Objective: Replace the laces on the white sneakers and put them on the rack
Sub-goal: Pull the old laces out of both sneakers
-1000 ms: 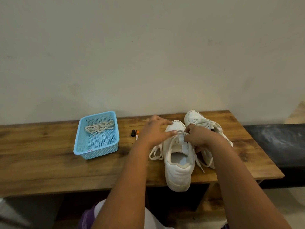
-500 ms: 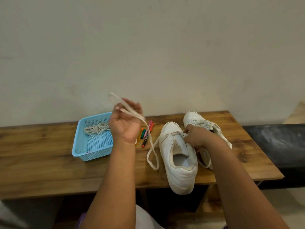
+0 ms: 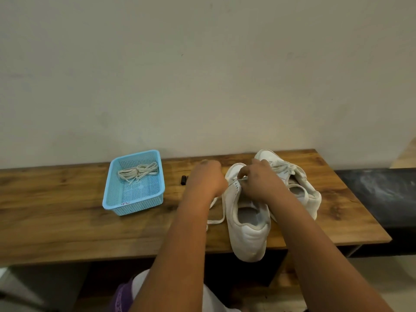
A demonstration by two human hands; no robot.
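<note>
White leather sneaker (image 3: 247, 221) | your right hand (image 3: 258, 183) pinched its flat white lace (image 3: 217, 218) | left hand (image 3: 209, 179) grip: couldn't tell | risk: yanking could've dragged it off the wooden bench (image 3: 67, 221)

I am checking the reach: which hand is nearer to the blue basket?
The left. The left hand is just right of the blue basket; the right hand lies farther right, over the near sneaker.

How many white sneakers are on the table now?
2. The near sneaker lies by the table's front edge, both hands at its laces. The far sneaker lies just right of it, nearer the wall, partly hidden.
</note>
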